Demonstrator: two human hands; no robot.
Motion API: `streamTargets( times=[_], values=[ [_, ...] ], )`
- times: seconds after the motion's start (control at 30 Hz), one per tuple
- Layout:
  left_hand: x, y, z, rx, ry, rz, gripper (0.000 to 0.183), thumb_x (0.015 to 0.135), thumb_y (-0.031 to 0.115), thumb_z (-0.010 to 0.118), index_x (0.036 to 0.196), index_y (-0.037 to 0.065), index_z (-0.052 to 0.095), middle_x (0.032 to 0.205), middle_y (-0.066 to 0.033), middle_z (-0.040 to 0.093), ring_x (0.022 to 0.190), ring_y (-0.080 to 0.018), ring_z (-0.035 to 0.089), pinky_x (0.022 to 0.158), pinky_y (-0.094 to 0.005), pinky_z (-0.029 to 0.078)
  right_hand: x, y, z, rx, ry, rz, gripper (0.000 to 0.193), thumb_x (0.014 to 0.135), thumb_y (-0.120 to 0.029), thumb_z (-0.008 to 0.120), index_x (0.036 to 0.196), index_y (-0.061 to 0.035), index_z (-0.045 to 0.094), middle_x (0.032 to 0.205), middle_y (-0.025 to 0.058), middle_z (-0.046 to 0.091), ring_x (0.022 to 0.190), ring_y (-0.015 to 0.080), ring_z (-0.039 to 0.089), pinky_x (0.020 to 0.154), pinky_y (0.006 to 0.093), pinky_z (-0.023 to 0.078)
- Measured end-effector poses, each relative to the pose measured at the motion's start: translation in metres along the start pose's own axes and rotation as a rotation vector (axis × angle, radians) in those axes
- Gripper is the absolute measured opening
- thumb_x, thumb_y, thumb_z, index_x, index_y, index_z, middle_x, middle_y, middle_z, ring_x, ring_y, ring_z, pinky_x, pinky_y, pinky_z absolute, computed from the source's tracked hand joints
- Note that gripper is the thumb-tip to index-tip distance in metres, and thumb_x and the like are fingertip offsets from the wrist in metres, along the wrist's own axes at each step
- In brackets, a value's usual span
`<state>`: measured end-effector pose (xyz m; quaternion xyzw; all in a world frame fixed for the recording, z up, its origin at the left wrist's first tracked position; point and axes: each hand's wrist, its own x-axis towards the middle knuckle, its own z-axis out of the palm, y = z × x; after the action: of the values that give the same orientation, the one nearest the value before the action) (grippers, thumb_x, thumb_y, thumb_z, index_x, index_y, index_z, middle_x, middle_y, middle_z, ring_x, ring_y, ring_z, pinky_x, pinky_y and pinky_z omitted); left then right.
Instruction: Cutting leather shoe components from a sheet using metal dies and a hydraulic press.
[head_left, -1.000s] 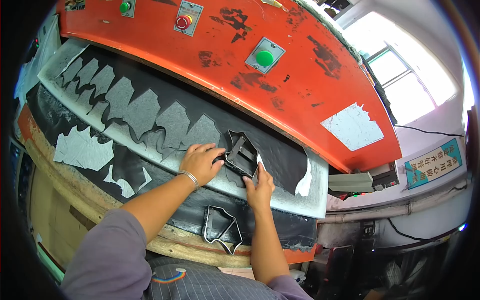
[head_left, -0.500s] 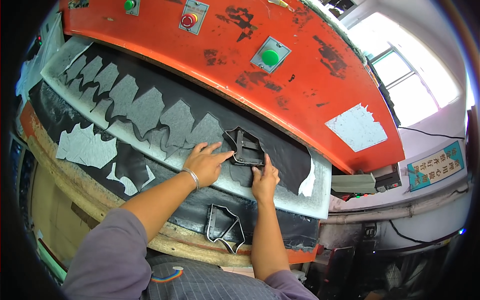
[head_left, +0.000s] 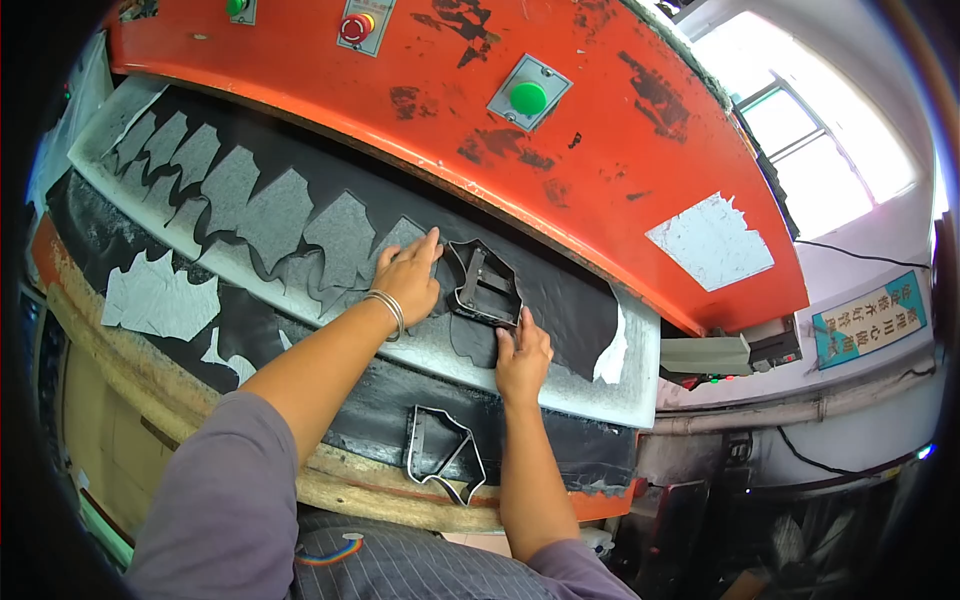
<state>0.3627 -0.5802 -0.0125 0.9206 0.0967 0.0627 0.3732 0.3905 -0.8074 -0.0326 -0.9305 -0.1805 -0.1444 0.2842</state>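
A black metal cutting die (head_left: 487, 285) with an angular outline and cross-braces rests on a dark sheet of leather-like material (head_left: 570, 325). My right hand (head_left: 525, 362) grips its near right corner with thumb and forefinger, the other fingers curled. Just left of the die, my left hand (head_left: 408, 280) lies on the sheet with fingers stretched, the fingertips by the die's far left corner. A row of cut-out gaps (head_left: 280, 215) runs leftward through the sheet, showing the grey surface beneath. Nearer to me lies a second cutting die (head_left: 445, 455), untouched.
A large orange-red machine beam (head_left: 420, 110) spans above the far side, with a green button (head_left: 528, 98) and a red knob (head_left: 355, 28). The sheet lies on a pale cutting board (head_left: 640, 385). White-backed scraps (head_left: 160, 297) lie at the near left. A wooden edge (head_left: 345, 485) borders my side.
My left hand has shifted away from me along the die's left side and off its edge. My right hand keeps hold of the near corner. The whole view has tilted slightly.
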Motion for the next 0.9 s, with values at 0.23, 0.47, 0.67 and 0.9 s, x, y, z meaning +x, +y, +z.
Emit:
streamTargets(
  times=[0.23,0.47,0.67,0.9],
  values=[
    [-0.016,-0.008,0.002,-0.077,0.144,0.147,0.064,0.081,0.004,0.046,0.142,-0.002,0.029,0.130,-0.0158,0.056,0.127,-0.0279,0.045,0.113,-0.0434,0.023,0.002,-0.011,-0.022,0.105,-0.075,-0.081,0.065,0.080,-0.019,0.072,0.137,-0.0049,0.044,0.118,0.0151,0.060,0.111,0.0316,0.052,0.097,0.0400,0.037],
    [-0.031,0.001,0.005,-0.076,0.168,0.226,0.061,0.078,0.000,0.049,0.138,-0.001,0.036,0.122,-0.0189,0.060,0.119,-0.0304,0.052,0.110,-0.0442,0.030,0.082,-0.010,-0.057,0.168,-0.184,-0.433,0.053,0.079,-0.011,0.070,0.129,-0.0054,0.053,0.133,0.0187,0.052,0.123,0.0371,0.046,0.103,0.0443,0.037],
    [-0.039,0.000,-0.001,-0.159,0.320,0.146,0.050,0.077,0.000,0.049,0.126,-0.002,0.044,0.118,-0.0199,0.059,0.113,-0.0367,0.053,0.103,-0.0436,0.037,0.137,-0.097,-0.027,-0.219,-0.593,-1.199,0.024,0.075,-0.005,0.059,0.096,-0.0080,0.071,0.127,0.0119,0.058,0.126,0.0297,0.048,0.104,0.0385,0.040],
    [-0.048,-0.008,0.000,-0.172,0.338,0.130,0.044,0.075,0.002,0.054,0.119,0.002,0.046,0.113,-0.0210,0.058,0.111,-0.0372,0.052,0.099,-0.0447,0.039,0.147,-0.100,0.000,-0.413,-0.790,-1.210,0.017,0.074,-0.010,0.063,0.088,-0.0080,0.072,0.127,0.0064,0.059,0.129,0.0245,0.046,0.109,0.0372,0.036]
  ],
)
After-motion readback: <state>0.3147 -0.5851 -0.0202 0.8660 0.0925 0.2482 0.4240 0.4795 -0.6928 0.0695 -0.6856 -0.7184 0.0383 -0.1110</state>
